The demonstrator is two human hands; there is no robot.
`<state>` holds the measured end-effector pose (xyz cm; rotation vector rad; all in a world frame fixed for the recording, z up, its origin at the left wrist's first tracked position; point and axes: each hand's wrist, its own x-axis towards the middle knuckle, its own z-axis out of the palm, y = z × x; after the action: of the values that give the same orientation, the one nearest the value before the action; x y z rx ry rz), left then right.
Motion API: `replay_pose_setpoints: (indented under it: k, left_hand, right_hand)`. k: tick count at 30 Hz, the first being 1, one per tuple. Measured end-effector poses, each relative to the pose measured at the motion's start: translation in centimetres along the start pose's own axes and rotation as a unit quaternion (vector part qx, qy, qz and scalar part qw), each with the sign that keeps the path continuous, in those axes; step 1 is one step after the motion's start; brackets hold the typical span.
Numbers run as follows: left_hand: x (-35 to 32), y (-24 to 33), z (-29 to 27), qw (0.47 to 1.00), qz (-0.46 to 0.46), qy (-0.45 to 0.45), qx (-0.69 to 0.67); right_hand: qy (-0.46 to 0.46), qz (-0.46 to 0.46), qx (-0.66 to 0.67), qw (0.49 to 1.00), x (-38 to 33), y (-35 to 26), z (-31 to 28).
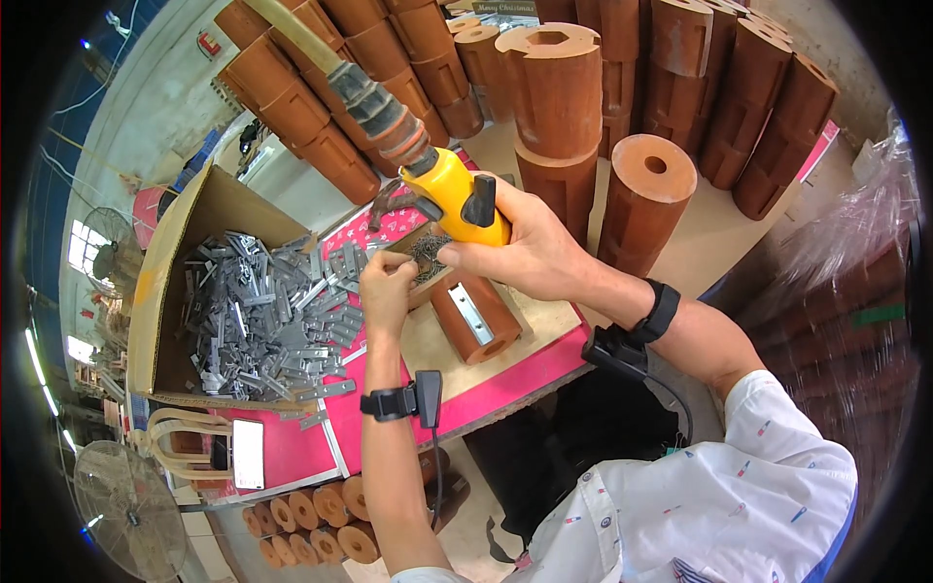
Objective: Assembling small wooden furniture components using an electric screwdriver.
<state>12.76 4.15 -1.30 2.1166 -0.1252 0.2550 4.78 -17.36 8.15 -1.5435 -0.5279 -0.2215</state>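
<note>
At the far left stands a fan [126, 510], and near it a phone [249, 454] lies on a pink mat. Right of these, an open cardboard box [165, 262] holds a heap of grey metal brackets [262, 316], some spilling onto the pink table [505, 384]. The left hand [386, 289] is just right of the heap, its fingertips pinched together over a small tray of screws [426, 255]; whether it actually grips a screw is too small to tell. Just beside it, the right hand [515, 255] is clamped around the handle of a yellow power screwdriver [457, 194], whose hose runs up and left. Below both hands, near the table's middle, lies a brown wooden block [476, 316] with a metal bracket on top. Farther right and behind, stacks of brown cylindrical blocks [646, 199] stand upright.
</note>
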Motion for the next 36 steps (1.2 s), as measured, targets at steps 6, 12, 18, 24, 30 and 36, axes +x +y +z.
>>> replay_pose_setpoints:
  k: [6,12,18,24,30,36]
  left_hand:
    - [-3.7,2.3,-2.5,0.977,-0.091,-0.051,-0.188]
    - [-8.1,4.3,-1.8,0.962,-0.030,-0.038,-0.268]
    - [-10.5,4.9,0.3,0.965,-0.004,-0.018,-0.263]
    - [-10.5,4.8,0.9,0.961,0.004,-0.020,-0.277]
    - [-10.4,5.8,1.4,0.967,0.001,-0.009,-0.256]
    - [-10.2,6.0,1.3,0.975,-0.009,-0.019,-0.221]
  right_hand:
    - [-0.001,-0.007,0.001,1.000,0.4,0.1,0.3]
    - [0.011,-0.033,0.002,0.999,0.9,0.0,0.9]
    - [0.025,-0.061,0.019,0.998,1.8,-0.8,1.9]
    - [0.042,-0.109,0.073,0.990,3.3,-1.2,3.3]
    - [0.026,-0.071,0.130,0.989,3.8,-1.4,4.7]
    - [0.033,-0.065,0.128,0.989,3.8,-1.2,5.0]
